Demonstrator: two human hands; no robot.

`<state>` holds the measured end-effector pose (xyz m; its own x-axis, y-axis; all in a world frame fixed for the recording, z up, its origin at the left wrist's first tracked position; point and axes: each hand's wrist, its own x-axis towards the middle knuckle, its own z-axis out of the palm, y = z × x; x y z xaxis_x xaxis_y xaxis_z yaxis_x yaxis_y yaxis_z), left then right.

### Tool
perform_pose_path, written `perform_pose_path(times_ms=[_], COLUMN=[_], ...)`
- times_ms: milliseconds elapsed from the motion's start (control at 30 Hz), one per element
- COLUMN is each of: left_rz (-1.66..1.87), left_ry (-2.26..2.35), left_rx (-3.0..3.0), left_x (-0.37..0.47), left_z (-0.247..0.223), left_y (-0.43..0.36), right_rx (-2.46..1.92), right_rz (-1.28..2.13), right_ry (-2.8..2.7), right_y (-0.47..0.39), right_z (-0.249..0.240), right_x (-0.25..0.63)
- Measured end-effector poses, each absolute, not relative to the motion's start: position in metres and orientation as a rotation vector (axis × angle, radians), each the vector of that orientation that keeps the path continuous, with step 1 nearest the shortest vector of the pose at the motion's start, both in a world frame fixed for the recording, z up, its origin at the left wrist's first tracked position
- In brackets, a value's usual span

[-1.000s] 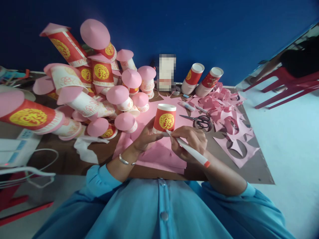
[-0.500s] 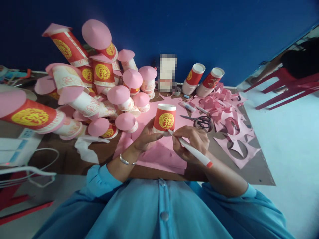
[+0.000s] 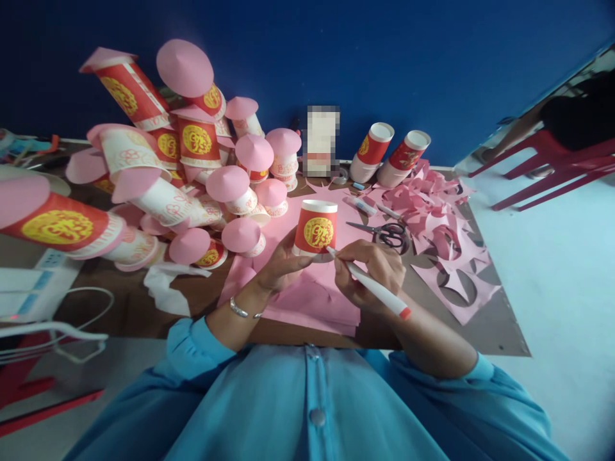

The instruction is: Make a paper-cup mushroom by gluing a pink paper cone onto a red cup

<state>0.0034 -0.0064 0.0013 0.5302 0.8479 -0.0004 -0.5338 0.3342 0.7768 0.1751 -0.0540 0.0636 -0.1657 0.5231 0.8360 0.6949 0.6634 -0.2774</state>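
In the middle of the head view, my left hand is closed around the lower left of a red paper cup with a gold round emblem and a white band along its top and bottom. My right hand grips a white marker with a red end. The marker's tip is at the cup's lower right edge; whether it touches cannot be made out. Under both hands lie pink paper sheets. Open black-handled scissors rest just beyond my right hand.
Many paper cups with pink cone tops crowd the left. Two cup stacks stand by the blue wall. Pink paper scraps cover the right side. A crumpled white tissue, a white device with cables and a red stool are around.
The cup has shifted very slightly left in my left hand. The marker tip has moved a little right and up along the cup's lower edge.
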Motion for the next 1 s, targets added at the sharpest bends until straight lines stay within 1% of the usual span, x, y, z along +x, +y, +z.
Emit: perform_pose_path(times_ms=[267,700,1000], left_rz=[0.937,0.940,0.941], left_ry=[0.456,0.476,0.523], left_rx=[0.811,0.812,0.832], left_x=[0.0044,0.0018,0.0032], left_z=[0.0073,-0.0011,0.0015], left_y=[-0.0070,-0.0057,-0.0059], right_rx=[-0.979,-1.002,-0.993], right_rz=[-0.196,-0.203,-0.198], right_ry=[-1.830,-1.805,-1.820], right_y=[-0.0552,-0.0549,-0.0556], right_z=[0.0621,0.0600,0.0609], right_x=[0.1742,0.1745,0.1726])
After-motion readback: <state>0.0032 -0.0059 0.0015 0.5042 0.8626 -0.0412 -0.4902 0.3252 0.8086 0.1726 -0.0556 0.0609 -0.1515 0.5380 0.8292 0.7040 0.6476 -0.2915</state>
